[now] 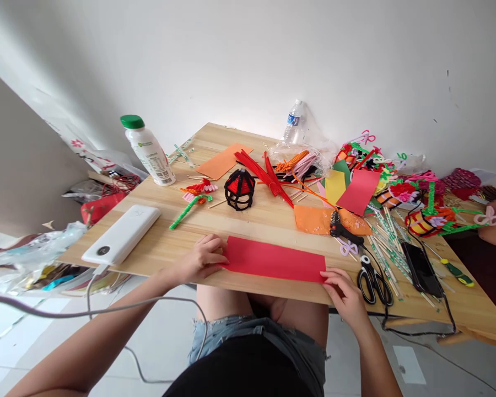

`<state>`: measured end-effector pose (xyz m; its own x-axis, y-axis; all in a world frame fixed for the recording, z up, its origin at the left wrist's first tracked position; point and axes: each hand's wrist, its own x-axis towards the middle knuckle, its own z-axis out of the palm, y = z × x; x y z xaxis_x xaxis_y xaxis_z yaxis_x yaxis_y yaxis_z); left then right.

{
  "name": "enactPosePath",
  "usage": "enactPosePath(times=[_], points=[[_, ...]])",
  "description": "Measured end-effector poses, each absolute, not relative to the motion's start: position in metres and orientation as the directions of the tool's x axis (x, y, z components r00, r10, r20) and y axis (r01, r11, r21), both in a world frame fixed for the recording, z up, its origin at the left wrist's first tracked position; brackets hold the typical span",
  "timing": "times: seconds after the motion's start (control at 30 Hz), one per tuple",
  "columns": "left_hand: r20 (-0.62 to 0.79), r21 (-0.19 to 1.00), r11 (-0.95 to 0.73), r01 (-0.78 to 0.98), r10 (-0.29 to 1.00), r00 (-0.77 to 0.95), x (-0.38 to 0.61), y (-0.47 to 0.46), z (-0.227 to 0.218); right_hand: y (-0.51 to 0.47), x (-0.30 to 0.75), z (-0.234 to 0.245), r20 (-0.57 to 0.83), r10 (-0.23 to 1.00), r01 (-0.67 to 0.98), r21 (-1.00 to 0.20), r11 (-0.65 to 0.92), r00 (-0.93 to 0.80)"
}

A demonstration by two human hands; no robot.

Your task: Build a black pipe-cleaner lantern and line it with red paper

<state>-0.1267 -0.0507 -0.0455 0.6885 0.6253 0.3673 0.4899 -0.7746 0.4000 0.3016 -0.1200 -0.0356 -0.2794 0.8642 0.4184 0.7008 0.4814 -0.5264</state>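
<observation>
Your left hand (202, 256) rests on the left end of the red paper strip (273, 259), fingers (218, 255) loosely curled and pressing down rather than gripping. Your right hand (345, 292) sits at the strip's near right corner with its fingertips on the paper. Whether the thumb is tucked under the edge for a pinch, I cannot tell from this angle.

The strip lies flat along the near edge of the counter (169, 242), right in front of you, between your two hands.

As for progress, I'd judge the work on this piece to be at its start. The strip shows no fold, cut or glue, and it is only laid out and steadied. The scissors (374, 281) lie just beside your right hand and the glue gun (341, 227) is a little behind them, neither one in hand. A finished-looking black-and-red lantern (240, 189) stands farther back, well apart from the strip, so one such piece seems already made.
</observation>
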Motion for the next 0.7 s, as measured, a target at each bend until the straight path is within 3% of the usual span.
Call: enactPosePath(times=[0.17,0.3,0.5,0.7], points=[[0.331,0.462,-0.627,0.627,0.778,0.534,-0.122,-0.056,-0.049,-0.109,0.293,-0.033,0.371,0.928,0.776,-0.573,0.264,-0.042],[0.302,0.452,-0.498,0.74,0.866,0.398,-0.114,-0.059,-0.052,-0.108,0.286,-0.037,0.328,0.939,0.839,-0.536,0.096,0.103],[0.28,0.394,-0.411,0.822,0.905,0.319,-0.106,-0.06,-0.055,-0.113,0.281,-0.047,0.34,0.924,0.902,-0.431,-0.013,0.175],[0.297,0.347,-0.396,0.85,0.906,0.301,-0.106,-0.061,-0.058,-0.114,0.271,-0.051,0.44,0.889,0.957,-0.289,0.008,0.125]])
